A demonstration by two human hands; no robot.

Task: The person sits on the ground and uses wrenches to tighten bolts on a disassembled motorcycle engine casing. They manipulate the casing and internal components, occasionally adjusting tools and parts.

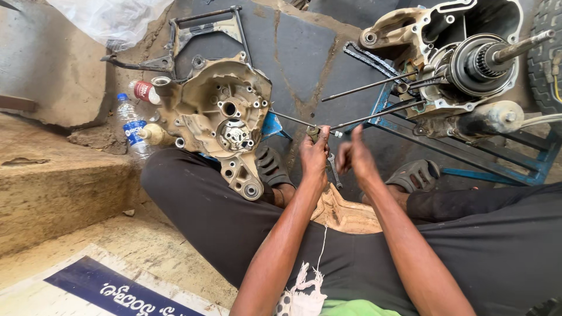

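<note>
Hands at the ends of the long engine studs

Crankcase half, tan and grimy cast metal with bolt holes round its rim (225, 120), serves as the landmark. Left of it, two clear plastic bottles lie on the ground, one with a blue cap and label (130, 124) and one with a red label (142, 91). Behind it, farther from the person, rests a dark bent steel frame bracket (193, 35). Its lower edge leans against the person's black-trousered leg (199, 205), just beside a dark rubber sandal (272, 167).

Right of the crankcase half, the left hand (314, 155) is closed round a small dull metal tool or fitting (314, 133), held at the near end of a thin dark steel stud rod (374, 114); exactly what the piece is cannot be told. Just right of it, the right hand (356, 157) is open with fingers apart, gripping nothing, close to the left hand but apart from it.

Farther right, the rods run up to a larger dirty engine case with a black round clutch drum and protruding shaft (468, 64), which rests on a blue steel stand (468, 158). A black drive chain (369, 58) lies between the two castings.
</note>
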